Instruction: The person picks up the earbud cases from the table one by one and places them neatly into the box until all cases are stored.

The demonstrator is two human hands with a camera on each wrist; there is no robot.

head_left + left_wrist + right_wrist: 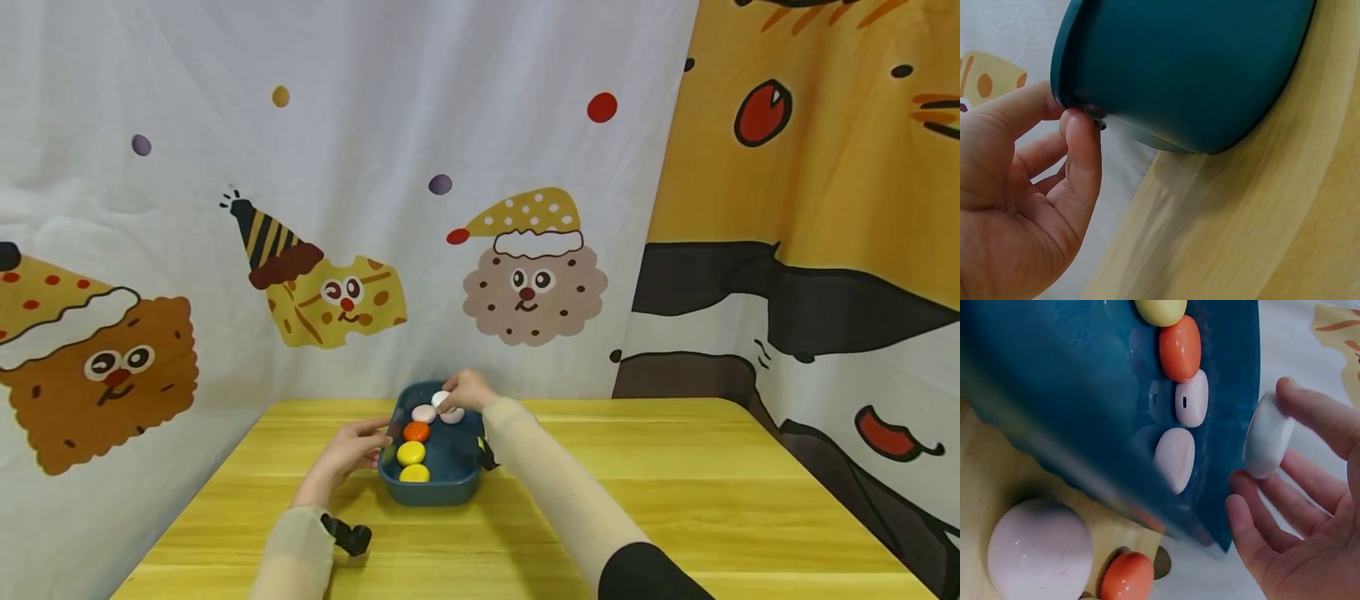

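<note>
A deep teal box (431,494) stands on the table with several glossy rounded discs inside. Along its left side lie two yellow discs (411,453), an orange disc (416,432) and a pale pink disc (423,413); another pale pink disc (452,416) sits near the far end. My left hand (351,452) pinches the box's left rim between thumb and fingers, clearer in the left wrist view. Over the far end, my right hand (471,390) holds a white disc (1269,437) between thumb and fingertips, above the other discs. One pink disc (1192,399) shows a small black slot.
Outside the box, the right wrist view shows a large pale pink round piece (1041,550) and an orange one (1127,577) on the table; my right forearm seems to hide them in the head view. Behind the wooden table (660,492) hangs a printed curtain (420,100).
</note>
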